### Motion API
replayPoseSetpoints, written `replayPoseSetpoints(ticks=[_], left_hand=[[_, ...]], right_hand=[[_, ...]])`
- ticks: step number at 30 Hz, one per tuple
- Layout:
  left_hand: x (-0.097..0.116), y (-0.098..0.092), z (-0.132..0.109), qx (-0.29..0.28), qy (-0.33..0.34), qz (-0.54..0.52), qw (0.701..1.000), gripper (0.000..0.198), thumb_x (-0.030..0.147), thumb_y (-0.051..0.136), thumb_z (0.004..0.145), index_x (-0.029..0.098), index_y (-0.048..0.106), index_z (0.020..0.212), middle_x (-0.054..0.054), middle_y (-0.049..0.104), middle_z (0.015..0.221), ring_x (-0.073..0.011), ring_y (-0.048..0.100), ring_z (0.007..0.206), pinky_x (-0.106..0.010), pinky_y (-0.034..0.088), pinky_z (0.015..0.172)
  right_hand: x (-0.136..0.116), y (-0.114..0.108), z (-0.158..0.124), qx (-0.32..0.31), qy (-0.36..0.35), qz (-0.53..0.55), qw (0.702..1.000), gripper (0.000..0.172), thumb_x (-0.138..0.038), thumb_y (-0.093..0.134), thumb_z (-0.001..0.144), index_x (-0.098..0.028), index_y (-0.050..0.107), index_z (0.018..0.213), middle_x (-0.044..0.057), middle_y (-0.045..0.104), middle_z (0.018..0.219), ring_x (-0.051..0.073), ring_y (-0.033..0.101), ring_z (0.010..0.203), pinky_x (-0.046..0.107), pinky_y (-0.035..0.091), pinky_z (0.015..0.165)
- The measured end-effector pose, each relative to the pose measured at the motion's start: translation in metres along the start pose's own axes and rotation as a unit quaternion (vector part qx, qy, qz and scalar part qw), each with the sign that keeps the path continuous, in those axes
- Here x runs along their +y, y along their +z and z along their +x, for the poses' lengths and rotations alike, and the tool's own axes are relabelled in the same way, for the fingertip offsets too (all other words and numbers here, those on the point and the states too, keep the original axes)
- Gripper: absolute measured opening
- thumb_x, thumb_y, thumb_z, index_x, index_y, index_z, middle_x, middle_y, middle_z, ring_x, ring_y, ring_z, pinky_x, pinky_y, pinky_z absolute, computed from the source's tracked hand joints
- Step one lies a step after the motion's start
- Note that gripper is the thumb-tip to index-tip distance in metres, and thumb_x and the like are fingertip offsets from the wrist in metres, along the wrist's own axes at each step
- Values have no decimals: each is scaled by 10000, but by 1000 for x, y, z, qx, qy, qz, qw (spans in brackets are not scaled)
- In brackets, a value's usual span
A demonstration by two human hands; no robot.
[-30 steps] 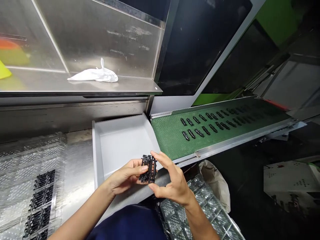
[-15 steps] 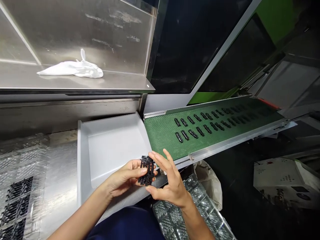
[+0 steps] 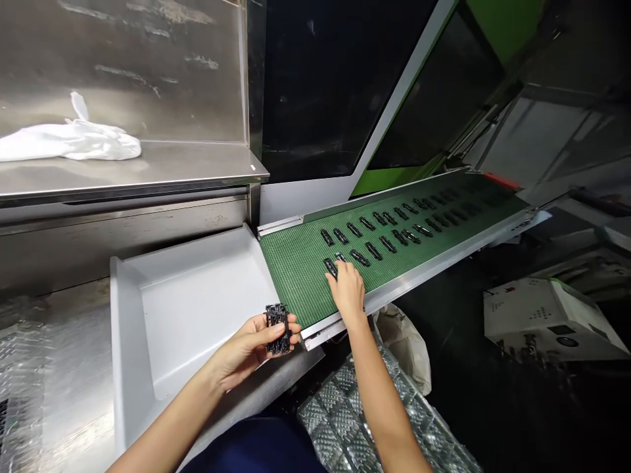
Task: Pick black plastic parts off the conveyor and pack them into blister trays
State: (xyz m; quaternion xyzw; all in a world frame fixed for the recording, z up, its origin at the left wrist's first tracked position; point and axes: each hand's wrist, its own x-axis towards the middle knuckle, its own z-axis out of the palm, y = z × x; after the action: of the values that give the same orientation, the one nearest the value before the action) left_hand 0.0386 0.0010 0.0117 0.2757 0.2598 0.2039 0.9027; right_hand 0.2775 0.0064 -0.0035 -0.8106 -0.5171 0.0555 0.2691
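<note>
My left hand [image 3: 251,345] holds a black moulded plastic frame [image 3: 277,328] against its fingers, just in front of the belt's near end. My right hand [image 3: 346,290] reaches out over a green mesh conveyor belt [image 3: 300,276]. Its fingertips rest on a small black plastic part [image 3: 330,267] at the near end of the rows. Several similar parts lie in two rows along the belt, running away to the upper right. Whether my right fingers grip that part is hidden by the hand.
A grey plastic tray [image 3: 197,309] stands left of the belt, below a stainless steel shelf [image 3: 148,167] bearing a white cloth [image 3: 73,141]. Diamond-patterned clear plastic trays [image 3: 345,420] and a paper bag [image 3: 404,348] sit below the belt. A white box [image 3: 547,318] stands at right.
My right hand has left the black frame and moved forward onto the belt. My left hand keeps the frame. The whole view has shifted, with the scene sliding left.
</note>
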Motion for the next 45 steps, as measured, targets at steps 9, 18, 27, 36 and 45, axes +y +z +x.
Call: replayPoseSetpoints(ticks=[9,18,27,36,45], left_hand=[[17,-33,-24,39,29,70,996,323,294,819,725,164,731,1006,-71,739,1025,-199,657,950,-296,476,870],[4,-52,-81,-22,-23,87,996,358,322,873,618,112,713,859,-39,691,749,-141,573,665,-254,434,645],[-8,-62,-135,38,50,53,997,259,319,823,686,141,721,844,-13,675,752,-132,546,686,-240,401,664],[-8,-73,-145,21,45,37,998,359,360,864,626,130,744,873,-50,707,792,-132,569,663,-235,401,615],[-10,-58,-117,-31,28,24,999,369,307,834,686,137,734,998,-88,736,962,-199,661,845,-267,471,745]], right_hand=[[-44,-46,-37,-216,-197,86,953,158,-172,580,927,-218,726,963,31,684,972,160,645,900,251,489,834],[-116,-33,-126,-228,-281,235,902,127,-203,617,913,-221,661,1031,16,686,961,164,647,874,278,514,817],[-145,-8,-171,-214,-307,213,902,535,-351,669,881,-238,502,1377,81,595,1334,253,582,1209,418,500,1034],[-155,-19,-174,-193,-369,184,890,819,-405,769,782,-269,354,1475,76,552,1378,281,530,1260,456,436,1089],[-130,-23,-160,-188,-383,169,889,833,-380,784,773,-257,347,1471,87,558,1370,279,534,1248,475,375,1119]])
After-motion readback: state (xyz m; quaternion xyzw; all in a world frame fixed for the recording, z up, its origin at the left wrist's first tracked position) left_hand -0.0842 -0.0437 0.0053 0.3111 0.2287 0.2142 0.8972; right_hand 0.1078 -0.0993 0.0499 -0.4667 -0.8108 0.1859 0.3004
